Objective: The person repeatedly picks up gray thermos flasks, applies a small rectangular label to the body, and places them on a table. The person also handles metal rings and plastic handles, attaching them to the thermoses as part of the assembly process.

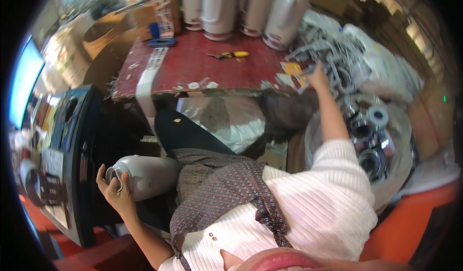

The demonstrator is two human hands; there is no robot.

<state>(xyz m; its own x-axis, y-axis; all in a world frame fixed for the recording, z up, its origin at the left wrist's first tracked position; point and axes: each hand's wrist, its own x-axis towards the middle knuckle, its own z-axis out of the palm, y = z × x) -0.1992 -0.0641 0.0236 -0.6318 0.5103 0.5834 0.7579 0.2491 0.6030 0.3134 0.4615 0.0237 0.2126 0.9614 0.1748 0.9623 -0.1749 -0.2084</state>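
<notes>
A pale grey vacuum jug body [149, 177] lies on its side across my lap, its open mouth toward the left. My left hand [118, 191] grips it at the neck, with a finger hooked into the mouth. My right hand [317, 77] is stretched out to the right end of the red table [183, 71]. It is at the edge of a heap of grey plastic handles [333, 61], beside some yellow labels [292, 68]. The right fingers are blurred, so whether they hold a piece is not clear.
Several pale jugs [219, 11] stand upright along the table's back. A yellow-handled cutting tool [234, 55] lies mid-table. A label strip [147, 80] hangs over the left front edge. A lined bin of ring-shaped parts [378, 117] stands at right; a dark machine [72, 174] is at left.
</notes>
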